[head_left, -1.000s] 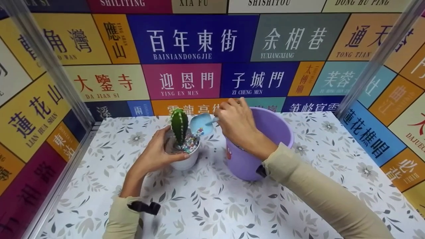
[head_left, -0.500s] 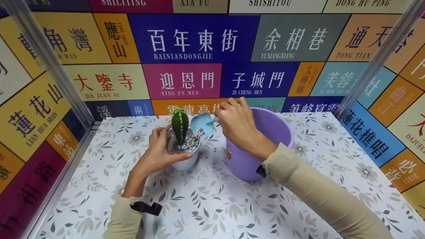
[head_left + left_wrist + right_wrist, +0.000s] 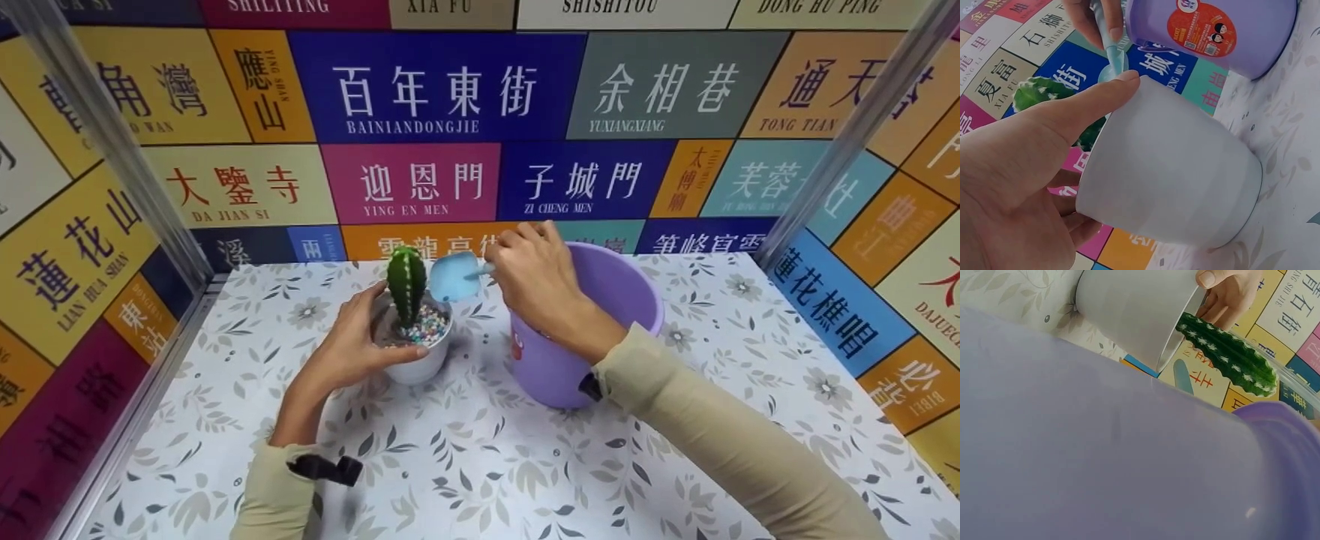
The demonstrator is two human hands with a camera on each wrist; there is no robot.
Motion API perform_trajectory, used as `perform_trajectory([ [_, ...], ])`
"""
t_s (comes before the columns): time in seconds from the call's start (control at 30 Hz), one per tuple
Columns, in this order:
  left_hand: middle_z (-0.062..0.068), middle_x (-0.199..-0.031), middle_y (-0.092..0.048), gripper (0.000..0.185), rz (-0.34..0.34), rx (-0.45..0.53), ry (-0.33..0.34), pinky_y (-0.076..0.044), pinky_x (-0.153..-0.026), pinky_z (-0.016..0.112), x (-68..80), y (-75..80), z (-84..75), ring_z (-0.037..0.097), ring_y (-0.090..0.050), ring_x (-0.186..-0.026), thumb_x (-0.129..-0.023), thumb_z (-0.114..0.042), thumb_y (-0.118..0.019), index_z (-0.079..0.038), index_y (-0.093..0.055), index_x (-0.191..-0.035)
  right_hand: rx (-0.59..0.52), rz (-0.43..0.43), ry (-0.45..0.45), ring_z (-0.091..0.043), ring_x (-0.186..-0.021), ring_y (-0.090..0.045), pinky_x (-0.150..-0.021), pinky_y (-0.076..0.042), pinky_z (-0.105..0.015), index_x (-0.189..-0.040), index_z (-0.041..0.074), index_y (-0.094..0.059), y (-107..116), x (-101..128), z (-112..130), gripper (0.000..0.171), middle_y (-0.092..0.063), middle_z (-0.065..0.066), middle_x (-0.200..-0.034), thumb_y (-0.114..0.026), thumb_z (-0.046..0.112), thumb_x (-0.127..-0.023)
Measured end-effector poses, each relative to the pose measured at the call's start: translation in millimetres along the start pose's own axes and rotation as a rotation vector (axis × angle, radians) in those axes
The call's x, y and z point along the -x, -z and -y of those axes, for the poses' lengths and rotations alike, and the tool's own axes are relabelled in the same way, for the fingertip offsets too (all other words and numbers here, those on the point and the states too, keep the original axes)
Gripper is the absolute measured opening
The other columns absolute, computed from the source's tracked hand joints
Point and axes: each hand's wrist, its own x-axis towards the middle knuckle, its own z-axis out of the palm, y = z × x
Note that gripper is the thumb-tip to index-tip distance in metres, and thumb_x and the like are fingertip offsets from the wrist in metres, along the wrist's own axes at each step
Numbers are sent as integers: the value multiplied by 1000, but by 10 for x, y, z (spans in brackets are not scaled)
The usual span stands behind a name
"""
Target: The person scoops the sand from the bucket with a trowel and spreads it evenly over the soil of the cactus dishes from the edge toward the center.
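The left hand (image 3: 352, 341) wraps its curled fingers round the smooth, rigid, likely slippery white cactus pot (image 3: 415, 358) on the table, best held low on its wall, while the right hand (image 3: 536, 277) pinches the light blue scoop (image 3: 452, 275) just above its pebbles.

Blue scoop (image 3: 452, 275) above cactus pot (image 3: 417, 358)

**Place-name panels wall in a floral worktop**

A worktop (image 3: 465, 465) covered in grey-leaf floral sheet sits boxed by walls (image 3: 435, 90) of coloured panels bearing Chinese place names. Metal posts (image 3: 112, 142) stand at both back corners under even light.
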Motion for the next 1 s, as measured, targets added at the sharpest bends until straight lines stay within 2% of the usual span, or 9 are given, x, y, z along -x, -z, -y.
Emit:
perform_trajectory([
  [0.1,19,-175,-30,130,15,16,-6,-27,-135,58,18,20,-3,36,-31,-163,-75,-49,-99,-10,-23,-172,16,-41,17,-30,-101,-68,-94,-45,-49,-108,16,-84,-24,3,9,15,-81,-6,-106,-72,13,-100],
  [0.23,19,-171,-28,131,23,-21,27,-31,-131,64,34,17,-19,38,-35,-160,-74,-55,-98,-16,-21,-173,27,-99,55,-30,-99,-66,-93,-45,-48,-104,13,-84,-56,9,26,16,-80,-7,-103,-71,7,-98],
  [0.43,18,-166,-32,130,6,-47,64,-35,-128,67,13,-32,-50,38,-40,-154,-73,-62,-96,-20,-25,-173,21,-107,99,-30,-103,-64,-96,-45,-46,-109,11,-83,-77,19,51,27,-77,-9,-105,-68,-6,-92],
  [0.6,17,-172,-33,127,8,-11,38,-27,-132,65,2,-11,-24,37,-34,-160,-75,-55,-98,-16,-25,-172,26,-103,115,-30,-106,-63,-98,-44,-46,-112,9,-81,-81,25,50,33,-76,-9,-108,-67,-10,-89],
  [0.83,17,-177,-28,122,43,73,-37,-24,-136,57,0,16,22,35,-28,-165,-79,-42,-98,-13,-24,-172,0,-98,99,-30,-110,-63,-103,-45,-46,-115,12,-81,-53,30,19,33,-76,-7,-111,-65,-7,-94],
  [1.0,17,-178,-20,126,47,84,-35,-23,-135,61,16,21,35,37,-23,-166,-79,-46,-98,-16,-20,-173,-48,-46,41,-30,-109,-63,-103,-44,-47,-119,14,-81,-5,53,-55,33,-76,-7,-112,-61,-2,-98],
])
